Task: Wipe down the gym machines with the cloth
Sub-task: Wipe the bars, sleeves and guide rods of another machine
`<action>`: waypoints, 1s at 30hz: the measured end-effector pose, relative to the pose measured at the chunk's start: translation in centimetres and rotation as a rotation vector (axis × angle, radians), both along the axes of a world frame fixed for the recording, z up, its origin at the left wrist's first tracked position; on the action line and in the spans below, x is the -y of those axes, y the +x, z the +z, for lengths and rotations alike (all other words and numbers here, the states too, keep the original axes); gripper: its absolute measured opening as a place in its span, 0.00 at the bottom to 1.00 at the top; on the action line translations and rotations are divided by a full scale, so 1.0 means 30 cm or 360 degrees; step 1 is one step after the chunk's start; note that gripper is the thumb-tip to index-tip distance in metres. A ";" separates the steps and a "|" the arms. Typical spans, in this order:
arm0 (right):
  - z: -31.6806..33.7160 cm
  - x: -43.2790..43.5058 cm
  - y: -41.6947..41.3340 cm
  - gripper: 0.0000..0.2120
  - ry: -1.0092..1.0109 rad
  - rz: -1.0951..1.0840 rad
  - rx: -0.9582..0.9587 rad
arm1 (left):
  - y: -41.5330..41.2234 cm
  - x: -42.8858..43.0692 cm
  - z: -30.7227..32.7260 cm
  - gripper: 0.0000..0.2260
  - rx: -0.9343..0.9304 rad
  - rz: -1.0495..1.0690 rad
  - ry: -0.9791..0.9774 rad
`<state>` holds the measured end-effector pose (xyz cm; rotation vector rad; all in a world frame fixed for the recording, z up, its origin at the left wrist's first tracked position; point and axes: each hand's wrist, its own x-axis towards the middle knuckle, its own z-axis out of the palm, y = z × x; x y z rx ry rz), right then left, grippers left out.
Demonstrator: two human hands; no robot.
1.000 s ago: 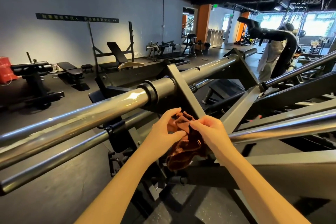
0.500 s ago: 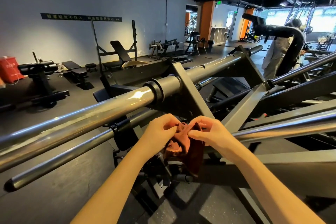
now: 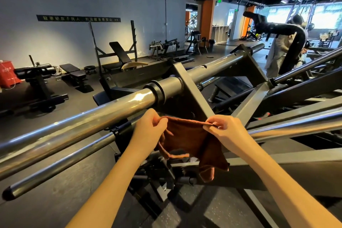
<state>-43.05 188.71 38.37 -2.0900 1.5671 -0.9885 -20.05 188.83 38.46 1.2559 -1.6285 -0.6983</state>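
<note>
Gym backdrop, one near machine (image 3: 192, 94); one cloth (image 3: 187, 139) in pinching grip of left hand (image 3: 146, 131), right hand (image 3: 225, 131).

The cloth (image 3: 187, 139) is rust-brown with a stitched hem. It hangs in the air just below the machine's thick bar (image 3: 92, 116). Its top edge is pulled taut between the left hand (image 3: 148, 129) and the right hand (image 3: 224, 131), each pinching a corner. The rest droops in folds, and its lower right corner is doubled over.

The machine (image 3: 192, 87) is grey steel. The thick bar is shiny, slants from lower left to upper right and passes through a black collar (image 3: 155, 90). A thinner bar (image 3: 55, 166) runs parallel beneath the thick bar and ends in a black cap.
</note>
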 end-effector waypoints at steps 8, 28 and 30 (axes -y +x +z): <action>-0.039 -0.016 0.009 0.06 0.0374 0.0004 -0.0544 | -0.047 0.005 0.000 0.08 -0.0227 0.0307 -0.0076; -0.033 -0.021 0.117 0.08 0.1111 -0.0081 0.1610 | -0.133 -0.074 -0.111 0.07 0.0198 -0.0275 0.0030; -0.043 -0.034 0.112 0.09 0.1081 0.0026 0.1823 | -0.129 -0.079 -0.109 0.10 0.0283 -0.0283 0.0049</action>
